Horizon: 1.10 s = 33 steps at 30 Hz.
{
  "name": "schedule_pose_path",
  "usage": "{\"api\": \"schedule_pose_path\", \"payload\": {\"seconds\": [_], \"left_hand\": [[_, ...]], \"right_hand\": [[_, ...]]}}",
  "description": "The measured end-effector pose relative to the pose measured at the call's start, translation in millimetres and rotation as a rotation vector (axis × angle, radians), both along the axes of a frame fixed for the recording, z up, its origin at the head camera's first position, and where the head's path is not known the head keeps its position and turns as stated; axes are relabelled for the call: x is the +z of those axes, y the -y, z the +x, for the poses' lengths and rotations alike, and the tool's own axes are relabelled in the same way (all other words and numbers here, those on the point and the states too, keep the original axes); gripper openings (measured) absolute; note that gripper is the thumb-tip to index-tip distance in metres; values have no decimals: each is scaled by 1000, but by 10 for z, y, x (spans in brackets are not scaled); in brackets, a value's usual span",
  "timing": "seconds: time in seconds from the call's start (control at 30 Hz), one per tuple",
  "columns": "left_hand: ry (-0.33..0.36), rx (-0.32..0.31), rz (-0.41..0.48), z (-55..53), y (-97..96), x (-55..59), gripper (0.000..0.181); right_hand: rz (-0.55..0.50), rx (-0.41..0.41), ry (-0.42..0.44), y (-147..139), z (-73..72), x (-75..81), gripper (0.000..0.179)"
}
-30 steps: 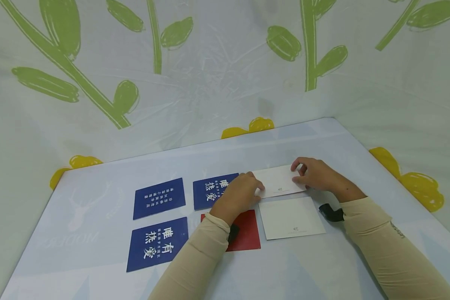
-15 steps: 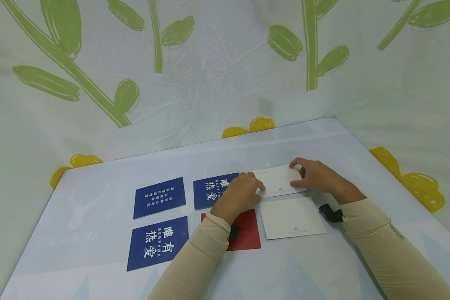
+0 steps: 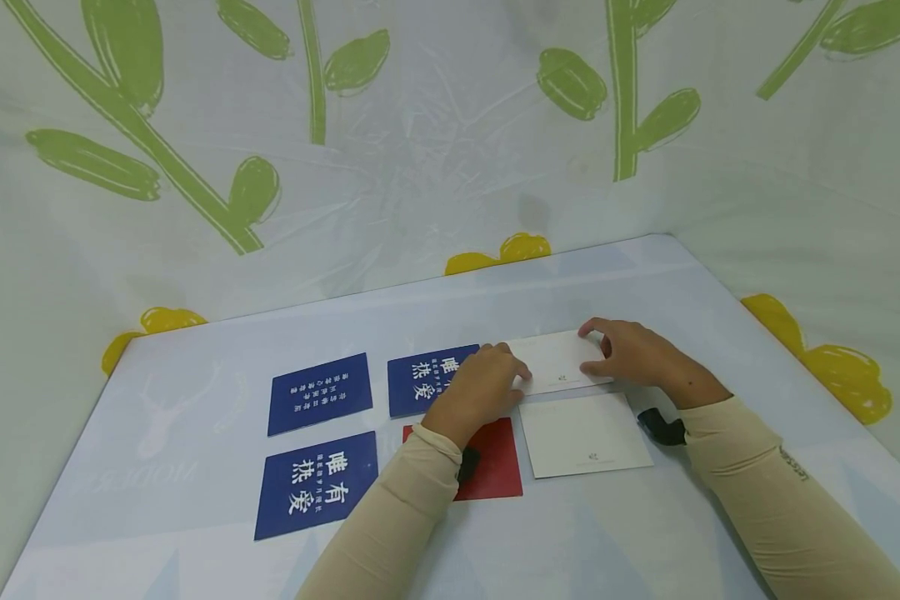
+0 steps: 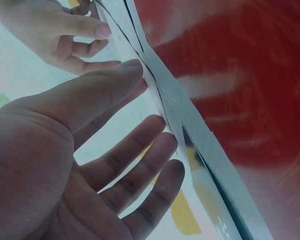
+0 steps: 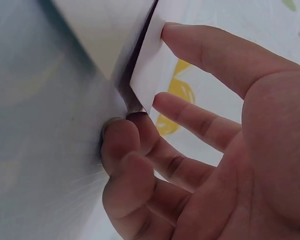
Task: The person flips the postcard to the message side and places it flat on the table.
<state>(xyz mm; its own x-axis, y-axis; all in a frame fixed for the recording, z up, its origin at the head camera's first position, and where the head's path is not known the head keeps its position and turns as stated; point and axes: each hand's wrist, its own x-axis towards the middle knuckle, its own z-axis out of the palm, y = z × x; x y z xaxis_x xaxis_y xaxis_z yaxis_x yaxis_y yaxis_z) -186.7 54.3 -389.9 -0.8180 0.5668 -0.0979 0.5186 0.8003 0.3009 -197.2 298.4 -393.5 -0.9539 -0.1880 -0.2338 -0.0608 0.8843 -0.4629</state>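
In the head view, a white card (image 3: 551, 362) with a small print near its lower edge lies between my two hands at the far middle. My left hand (image 3: 480, 387) pinches its left end, thumb and index fingertip close together at the edge in the left wrist view. My right hand (image 3: 633, 350) grips the right end. In the right wrist view the thumb presses on the card's face while a fingertip shows under its corner. Just in front lies a second white card (image 3: 585, 437). A red card (image 3: 498, 458) is partly hidden beneath my left wrist.
Left of my hands lie three blue cards with white writing: one far left (image 3: 320, 393), one near left (image 3: 300, 483), and one beside my left hand (image 3: 412, 387), partly covered. Black wrist-camera parts (image 3: 662, 427) sit at the sleeves. The light table (image 3: 217, 358) meets a leaf-patterned backdrop (image 3: 435, 167).
My right hand has shifted very slightly left along the white card's end. The left hand and the other cards stay in place.
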Motion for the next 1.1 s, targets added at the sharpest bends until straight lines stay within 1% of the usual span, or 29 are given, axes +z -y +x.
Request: {"api": "schedule_pose_path", "payload": {"seconds": [0.5, 0.6, 0.73, 0.9, 1.0, 1.1], "left_hand": [[-18, -14, -19, 3, 12, 20, 33], [-31, -12, -16, 3, 15, 59, 36], [-74, -12, 11, 9, 43, 165, 39], [-122, -14, 38, 20, 186, 289, 40], [-142, -10, 34, 4, 320, 310, 40], [-140, -3, 39, -15, 474, 306, 40]], "right_hand": [[25, 15, 5, 14, -4, -15, 57], [27, 9, 10, 9, -1, -17, 57], [26, 4, 15, 7, 2, -18, 58], [16, 21, 7, 9, -3, -19, 57], [17, 23, 0, 3, -7, -20, 57], [21, 14, 4, -3, -5, -23, 57]]}}
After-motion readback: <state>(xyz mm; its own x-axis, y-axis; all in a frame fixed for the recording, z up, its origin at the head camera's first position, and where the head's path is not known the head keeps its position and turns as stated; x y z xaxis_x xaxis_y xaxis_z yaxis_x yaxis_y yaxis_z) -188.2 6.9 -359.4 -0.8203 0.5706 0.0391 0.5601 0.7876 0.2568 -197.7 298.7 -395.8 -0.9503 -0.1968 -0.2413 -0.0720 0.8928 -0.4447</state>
